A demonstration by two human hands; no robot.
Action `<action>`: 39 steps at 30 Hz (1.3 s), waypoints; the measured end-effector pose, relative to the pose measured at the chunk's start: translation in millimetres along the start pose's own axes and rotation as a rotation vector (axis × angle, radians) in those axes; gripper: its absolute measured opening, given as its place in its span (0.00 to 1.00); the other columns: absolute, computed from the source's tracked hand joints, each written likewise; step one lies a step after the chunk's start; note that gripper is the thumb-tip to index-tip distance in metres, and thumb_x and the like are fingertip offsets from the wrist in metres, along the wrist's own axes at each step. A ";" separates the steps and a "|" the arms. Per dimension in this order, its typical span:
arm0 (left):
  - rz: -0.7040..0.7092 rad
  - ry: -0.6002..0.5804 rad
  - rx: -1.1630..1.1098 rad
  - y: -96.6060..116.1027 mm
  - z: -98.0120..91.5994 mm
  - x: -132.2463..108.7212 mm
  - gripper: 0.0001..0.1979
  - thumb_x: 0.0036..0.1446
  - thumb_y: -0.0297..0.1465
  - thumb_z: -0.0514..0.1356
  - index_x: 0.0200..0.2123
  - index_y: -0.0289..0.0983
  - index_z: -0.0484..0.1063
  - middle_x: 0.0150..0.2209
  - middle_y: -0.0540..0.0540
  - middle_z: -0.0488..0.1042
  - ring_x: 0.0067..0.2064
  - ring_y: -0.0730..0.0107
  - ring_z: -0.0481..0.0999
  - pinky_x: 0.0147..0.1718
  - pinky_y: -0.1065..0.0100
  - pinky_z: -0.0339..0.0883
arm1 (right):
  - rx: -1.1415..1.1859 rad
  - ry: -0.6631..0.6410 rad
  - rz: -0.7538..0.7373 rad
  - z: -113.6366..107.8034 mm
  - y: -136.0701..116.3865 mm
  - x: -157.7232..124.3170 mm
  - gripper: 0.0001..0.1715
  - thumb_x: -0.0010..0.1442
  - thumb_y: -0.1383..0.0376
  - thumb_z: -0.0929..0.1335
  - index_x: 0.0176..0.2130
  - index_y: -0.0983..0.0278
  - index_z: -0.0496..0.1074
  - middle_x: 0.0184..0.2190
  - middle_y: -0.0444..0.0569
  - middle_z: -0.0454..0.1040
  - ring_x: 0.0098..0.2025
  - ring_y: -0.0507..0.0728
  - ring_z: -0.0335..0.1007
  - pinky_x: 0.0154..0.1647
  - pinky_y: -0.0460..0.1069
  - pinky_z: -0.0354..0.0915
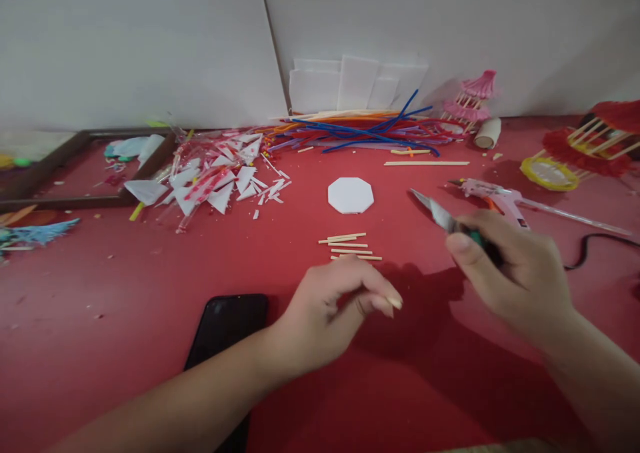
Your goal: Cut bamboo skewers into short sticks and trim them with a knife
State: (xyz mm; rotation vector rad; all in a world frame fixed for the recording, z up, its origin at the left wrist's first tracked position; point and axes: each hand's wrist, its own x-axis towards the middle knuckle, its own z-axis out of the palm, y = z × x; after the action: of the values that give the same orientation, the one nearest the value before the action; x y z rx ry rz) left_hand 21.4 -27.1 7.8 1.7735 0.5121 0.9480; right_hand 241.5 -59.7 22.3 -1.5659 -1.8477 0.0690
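While my left hand (320, 306) pinches, nearly closed, pale wooden-looking stick (395, 302), mostly hidden by hand, my right hand (525, 266) wraps around green-handled metal knife (443, 217), blade aimed toward ten o'clock. From my remote seat, I take flat white octagonal piece (351, 195) on red tabletop (150, 273) as clock centre: short pale sticks (349, 244) at six, between piece and left hand; right hand at four; pink glue gun (493, 191) at three; coloured fuzzy stems (360, 133) at twelve; black phone (230, 323), partly hidden, between seven and eight.
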 end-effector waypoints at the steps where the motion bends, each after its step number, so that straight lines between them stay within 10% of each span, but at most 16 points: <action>1: -0.027 0.050 0.000 -2.1 -0.8 1.1 0.06 0.62 0.24 0.56 0.33 0.35 0.72 0.28 0.46 0.76 0.31 0.73 0.74 0.33 0.71 0.67 | 0.034 -0.024 -0.060 0.5 -1.6 -1.2 0.10 0.64 0.58 0.64 0.36 0.61 0.68 0.22 0.42 0.65 0.22 0.50 0.58 0.23 0.46 0.54; 6: -0.067 0.052 0.005 -11.2 -4.8 4.2 0.11 0.66 0.31 0.51 0.35 0.35 0.71 0.27 0.48 0.71 0.30 0.74 0.71 0.33 0.72 0.65 | 0.146 -0.196 -0.181 9.9 -19.1 -8.5 0.10 0.63 0.58 0.64 0.34 0.62 0.67 0.25 0.43 0.67 0.26 0.50 0.62 0.27 0.45 0.57; 39: -0.119 -0.030 -0.009 2.0 -0.3 4.8 0.09 0.62 0.25 0.54 0.28 0.36 0.69 0.28 0.47 0.74 0.30 0.72 0.71 0.31 0.71 0.65 | 0.237 -0.286 -0.292 14.0 -25.4 -11.9 0.14 0.62 0.56 0.65 0.30 0.63 0.64 0.22 0.41 0.62 0.24 0.49 0.55 0.25 0.46 0.53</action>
State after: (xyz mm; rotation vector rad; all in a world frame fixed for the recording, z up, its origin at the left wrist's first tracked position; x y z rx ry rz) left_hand 23.9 -24.2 11.5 1.7271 0.5867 0.8386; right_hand 212.8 -71.6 17.9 -1.1593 -2.1815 0.3806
